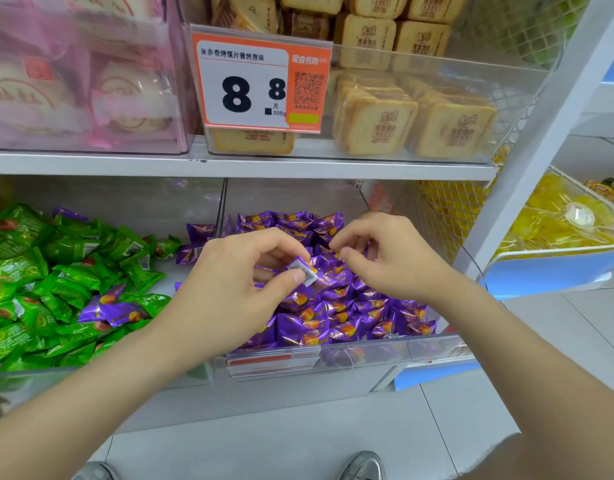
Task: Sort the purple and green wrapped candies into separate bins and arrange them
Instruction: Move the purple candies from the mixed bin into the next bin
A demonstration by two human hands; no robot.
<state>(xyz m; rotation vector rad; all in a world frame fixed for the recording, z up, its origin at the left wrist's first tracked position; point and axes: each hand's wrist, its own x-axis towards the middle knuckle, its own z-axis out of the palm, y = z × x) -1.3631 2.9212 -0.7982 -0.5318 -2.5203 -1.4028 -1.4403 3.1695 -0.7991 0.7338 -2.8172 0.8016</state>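
1. I see the shelf (264,168) carrying two clear bins side by side on its lower level.
2. The left bin (90,375) holds the green candies (56,271). Two stray purple candies (115,311) lie among them near its right side.
3. The right bin (367,344) holds the purple candies (350,313), packed in rows towards the front wall.
4. Both forearms reach up and inward from the bottom corners and meet over the right bin.
5. The left hand (229,289) sits knuckles up, fingers curled, above the left half of the purple pile. Thumb and forefinger pinch one purple candy (303,270).
6. The right hand (395,261) hovers just beside it, over the middle of the pile. Its fingers are curled with the thumb tip close to the fingertips. I cannot tell whether it holds anything.
7. The pinched candy sits between the two hands, lifted clear of the pile. Its long axis runs from upper left to lower right, and its white barcode face is turned towards the camera.
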